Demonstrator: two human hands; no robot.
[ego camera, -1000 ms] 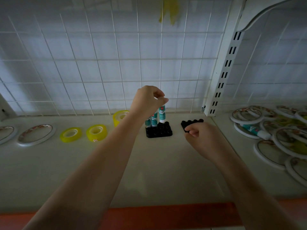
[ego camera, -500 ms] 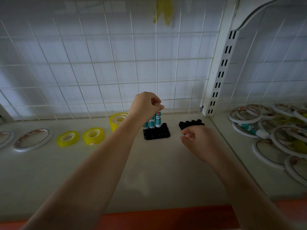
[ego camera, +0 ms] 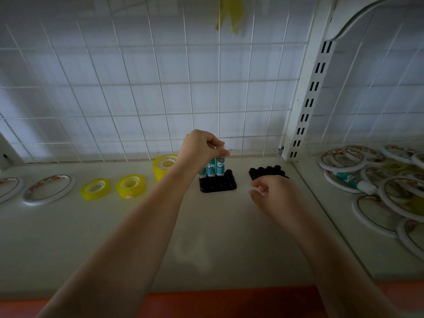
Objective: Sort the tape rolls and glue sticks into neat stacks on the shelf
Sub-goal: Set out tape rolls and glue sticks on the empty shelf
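Atop the black holder (ego camera: 218, 185), the left hand (ego camera: 199, 149) has its fingers (ego camera: 219, 145) curled, pinching the top of a glue stick (ego camera: 220, 166) that stands upright in the holder's back row beside two more. Right of the holder, the right hand (ego camera: 273, 195) hovers with fingers loosely curled, holding nothing, just in front of a second black holder (ego camera: 266, 171). Left of the holder, three yellow tape rolls (ego camera: 131, 186) sit on the shelf (ego camera: 114, 237). Far right of it, white-rimmed rolls (ego camera: 341, 160) lie heaped around another glue stick (ego camera: 354, 181).
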